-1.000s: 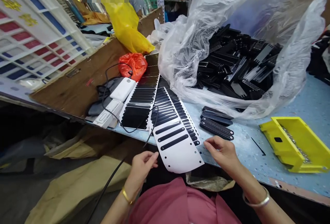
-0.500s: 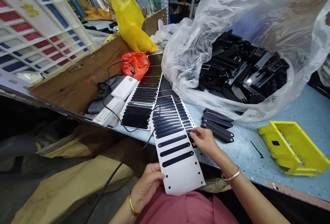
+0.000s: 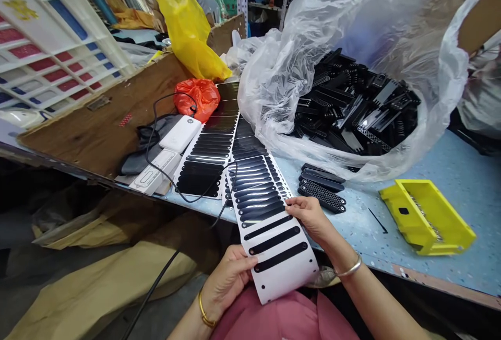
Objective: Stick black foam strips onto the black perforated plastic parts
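White sheet (image 3: 291,281) bearing black strips (image 3: 281,257) droops past the near edge of the worktop (image 3: 462,162). From where I stand, the left hand (image 3: 232,272) pinches its left edge; the right hand (image 3: 311,217) is closed on its right edge, perhaps catching a strip's end too. Slim black pieces (image 3: 321,195) lie beyond, left of a yellow bin (image 3: 413,227).

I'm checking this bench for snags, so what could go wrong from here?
The black cable loops over the left edge of the sheet of black strips, so it might catch if the sheet is pulled. The sheet's near end curves beyond the table edge, with the left hand and right hand at opposite sides, so uneven pulling could crease it.
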{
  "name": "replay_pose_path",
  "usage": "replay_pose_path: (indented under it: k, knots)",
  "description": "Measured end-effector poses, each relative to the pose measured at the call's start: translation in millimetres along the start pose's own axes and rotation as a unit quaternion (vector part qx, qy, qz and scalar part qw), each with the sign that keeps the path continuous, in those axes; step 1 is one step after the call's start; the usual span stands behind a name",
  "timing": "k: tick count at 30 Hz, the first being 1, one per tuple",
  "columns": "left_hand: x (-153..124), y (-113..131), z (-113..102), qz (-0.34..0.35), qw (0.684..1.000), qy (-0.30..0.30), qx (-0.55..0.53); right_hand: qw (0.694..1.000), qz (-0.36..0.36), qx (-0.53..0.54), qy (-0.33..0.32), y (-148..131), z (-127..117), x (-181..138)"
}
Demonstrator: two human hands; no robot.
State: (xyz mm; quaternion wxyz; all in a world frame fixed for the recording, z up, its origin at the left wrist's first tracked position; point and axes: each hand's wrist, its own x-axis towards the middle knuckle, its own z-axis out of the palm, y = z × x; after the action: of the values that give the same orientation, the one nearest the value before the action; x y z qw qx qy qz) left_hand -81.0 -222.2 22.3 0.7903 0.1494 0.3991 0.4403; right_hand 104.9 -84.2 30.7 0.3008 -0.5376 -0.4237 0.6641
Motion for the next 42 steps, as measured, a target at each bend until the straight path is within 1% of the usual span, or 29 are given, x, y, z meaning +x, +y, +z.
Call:
replay_pose_path:
  k: [2, 4, 6, 7, 8, 9, 11, 12, 13, 15, 17, 19, 21, 23, 25, 29, 31, 33, 38, 42]
  knots:
    - [4, -4, -8, 0.003, 0.997, 0.041, 0.072, 0.997, 0.027, 0.067, 0.013, -1, 3, -2]
    - [7, -6, -18, -0.002, 0.985, 0.081, 0.155, 0.996, 0.038, 0.078, 0.017, -2, 7, -1]
    - [7, -3, -27, -0.018, 0.963, 0.106, 0.246, 0.997, 0.031, 0.07, 0.01, -3, 10, 0]
    - [5, 0, -30, -0.014, 0.946, 0.124, 0.299, 0.998, 0.018, 0.066, 0.01, -3, 12, 1]
    - [2, 5, -32, 0.006, 0.924, 0.149, 0.353, 0.998, 0.003, 0.064, 0.016, -3, 12, 2]
    - [-2, 10, -32, 0.041, 0.898, 0.177, 0.402, 0.998, -0.012, 0.064, 0.023, -4, 12, 2]
    - [-8, 22, -26, 0.125, 0.856, 0.213, 0.454, 0.997, -0.024, 0.071, 0.029, -5, 11, 2]
    - [-8, 28, -20, 0.155, 0.85, 0.211, 0.457, 0.996, -0.02, 0.08, 0.025, -6, 11, 1]
    - [-6, 34, -12, 0.172, 0.853, 0.195, 0.452, 0.996, -0.013, 0.09, 0.017, -8, 10, 0]
    - [8, 44, 5, 0.201, 0.854, 0.165, 0.45, 0.993, -0.006, 0.114, 0.001, -11, 10, -3]
    - [32, 52, 20, 0.235, 0.829, 0.159, 0.481, 0.991, -0.018, 0.13, -0.005, -13, 12, -4]
    - [57, 58, 30, 0.256, 0.803, 0.151, 0.517, 0.99, -0.043, 0.133, -0.004, -15, 15, -3]
    - [77, 63, 35, 0.253, 0.773, 0.154, 0.562, 0.989, -0.068, 0.132, 0.001, -15, 18, -1]
    - [87, 67, 37, 0.244, 0.749, 0.151, 0.597, 0.988, -0.087, 0.129, 0.005, -15, 19, 1]
    - [91, 71, 38, 0.24, 0.738, 0.141, 0.615, 0.988, -0.101, 0.117, 0.001, -15, 20, 2]
    - [94, 74, 39, 0.249, 0.725, 0.128, 0.629, 0.989, -0.125, 0.083, -0.014, -12, 19, 4]
    - [95, 74, 39, 0.249, 0.714, 0.123, 0.642, 0.988, -0.135, 0.072, -0.009, -9, 20, 6]
    - [96, 74, 39, 0.245, 0.697, 0.122, 0.662, 0.988, -0.14, 0.063, 0.001, -6, 21, 8]
    - [96, 76, 42, 0.22, 0.643, 0.138, 0.72, 0.988, -0.142, 0.05, 0.019, -5, 26, 12]
    - [96, 78, 45, 0.211, 0.614, 0.138, 0.748, 0.987, -0.154, 0.038, 0.022, -6, 31, 16]
